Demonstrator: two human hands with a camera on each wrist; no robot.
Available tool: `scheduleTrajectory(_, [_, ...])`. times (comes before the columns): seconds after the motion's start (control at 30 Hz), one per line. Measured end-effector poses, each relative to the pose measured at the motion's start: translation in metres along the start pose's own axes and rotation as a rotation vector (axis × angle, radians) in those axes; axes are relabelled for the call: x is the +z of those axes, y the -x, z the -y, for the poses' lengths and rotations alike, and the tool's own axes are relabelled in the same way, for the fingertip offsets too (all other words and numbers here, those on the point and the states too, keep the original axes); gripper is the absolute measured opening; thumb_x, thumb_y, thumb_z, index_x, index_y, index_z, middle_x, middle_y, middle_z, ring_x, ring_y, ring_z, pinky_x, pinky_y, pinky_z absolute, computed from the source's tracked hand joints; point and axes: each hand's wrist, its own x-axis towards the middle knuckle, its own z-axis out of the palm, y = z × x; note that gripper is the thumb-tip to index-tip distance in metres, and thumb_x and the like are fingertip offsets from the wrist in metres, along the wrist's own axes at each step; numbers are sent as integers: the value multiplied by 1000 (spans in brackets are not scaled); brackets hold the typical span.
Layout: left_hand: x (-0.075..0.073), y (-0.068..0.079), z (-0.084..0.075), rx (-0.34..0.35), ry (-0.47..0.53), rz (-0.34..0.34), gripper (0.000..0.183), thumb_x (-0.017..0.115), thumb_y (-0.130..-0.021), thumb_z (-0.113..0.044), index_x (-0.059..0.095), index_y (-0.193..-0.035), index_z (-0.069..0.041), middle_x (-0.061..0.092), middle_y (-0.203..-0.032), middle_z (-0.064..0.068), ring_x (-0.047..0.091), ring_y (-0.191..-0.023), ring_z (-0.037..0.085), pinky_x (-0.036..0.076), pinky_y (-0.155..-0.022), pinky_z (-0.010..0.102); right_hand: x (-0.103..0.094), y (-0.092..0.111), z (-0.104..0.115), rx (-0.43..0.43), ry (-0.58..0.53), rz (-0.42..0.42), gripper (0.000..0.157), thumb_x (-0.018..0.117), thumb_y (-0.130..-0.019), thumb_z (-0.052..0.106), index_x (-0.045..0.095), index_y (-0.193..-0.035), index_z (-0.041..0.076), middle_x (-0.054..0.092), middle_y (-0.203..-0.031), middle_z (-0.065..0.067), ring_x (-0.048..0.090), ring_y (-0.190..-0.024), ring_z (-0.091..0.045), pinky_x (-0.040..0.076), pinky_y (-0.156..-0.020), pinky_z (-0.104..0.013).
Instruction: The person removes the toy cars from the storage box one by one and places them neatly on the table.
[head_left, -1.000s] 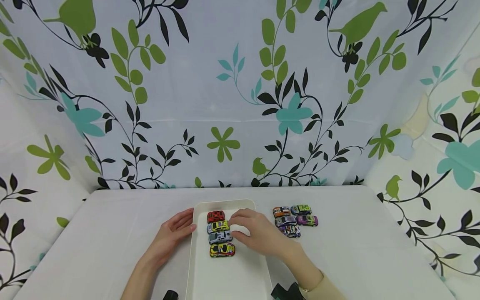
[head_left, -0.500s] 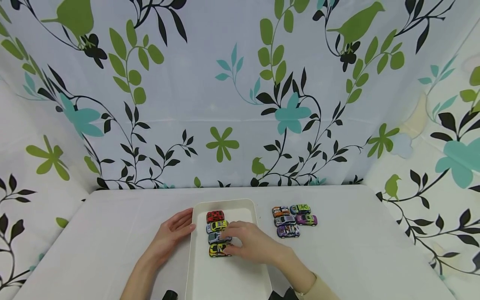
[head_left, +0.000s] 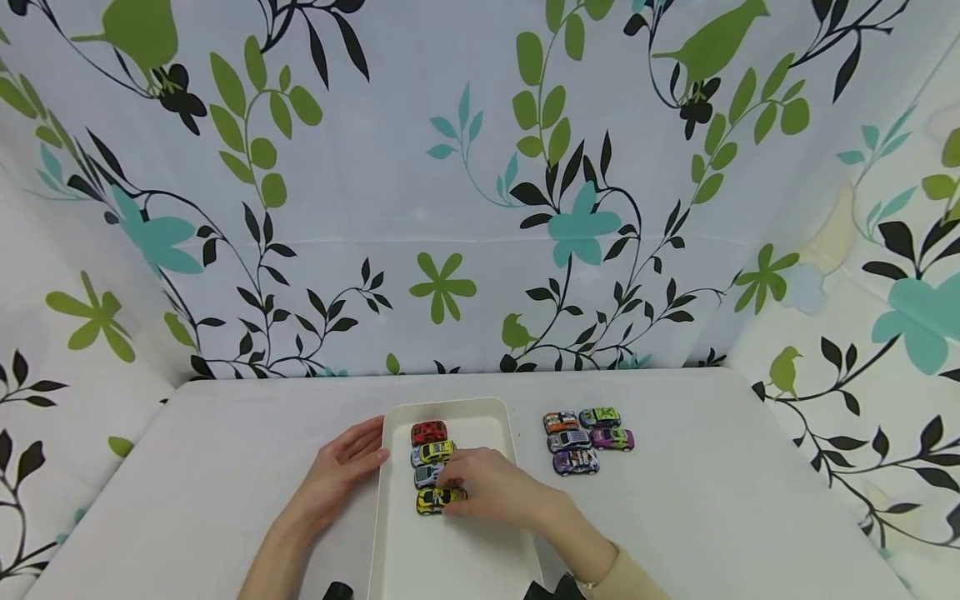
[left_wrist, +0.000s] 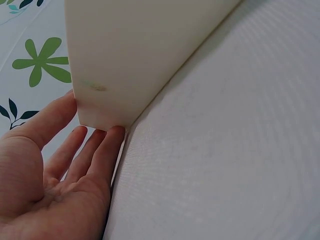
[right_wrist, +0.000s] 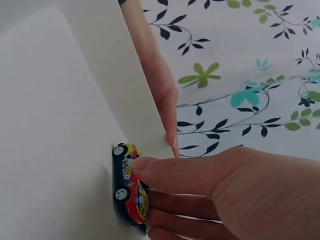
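My right hand (head_left: 498, 493) reaches into a white tray (head_left: 442, 567), its thumb and fingers pinching a yellow and red toy car (right_wrist: 131, 182), the nearest of a short column. Beyond that car are a silver toy car (head_left: 426, 476), partly covered by my fingers, a yellow and blue one (head_left: 431, 452) and a red one (head_left: 428, 432) farthest back. At the tray's left side, my left hand (head_left: 347, 468) rests its extended fingers against the outer wall near the far corner; in the left wrist view the thumb is at the rim.
To the right of the tray, several more toy cars (head_left: 573, 462) stand grouped on the white table (head_left: 697, 492). Patterned curtains (head_left: 480, 208) hang behind and at both sides. A small black object (head_left: 339, 591) shows at the front edge.
My right hand has moved nearer and left, from beside the silver car to the yellow and red car, with the fingers closing in on it. The left hand has kept its place on the tray.
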Motion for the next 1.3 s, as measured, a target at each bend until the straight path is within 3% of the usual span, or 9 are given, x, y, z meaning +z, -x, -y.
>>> scheduleTrajectory(0.3, [0, 0, -1, 4, -1, -1, 67, 70, -93, -14, 38, -152, -6, 40, -157, 14, 38, -145, 28, 47, -100, 15, 3, 2, -1, 3, 33, 15, 28, 83, -82, 19, 74, -108, 18, 66, -103, 10, 56, -90, 1, 51, -87, -18])
scheduleTrajectory(0.77, [0, 0, 0, -3, 12, 3, 68, 70, -94, -14, 37, -152, -5, 39, -157, 15, 37, -146, 28, 47, -101, 16, 5, 5, -3, -39, 54, -4, 25, 82, -82, 17, 76, -107, 17, 70, -103, 10, 62, -97, -1, 51, -93, -21])
scheduleTrajectory(1.3, [1, 1, 0, 8, 16, 7, 66, 69, -94, -12, 37, -152, -4, 39, -157, 16, 36, -146, 29, 47, -101, 15, -12, 14, -7, -76, -3, -38, 23, 80, -85, 17, 77, -108, 17, 69, -102, 11, 60, -93, 2, 51, -88, -16])
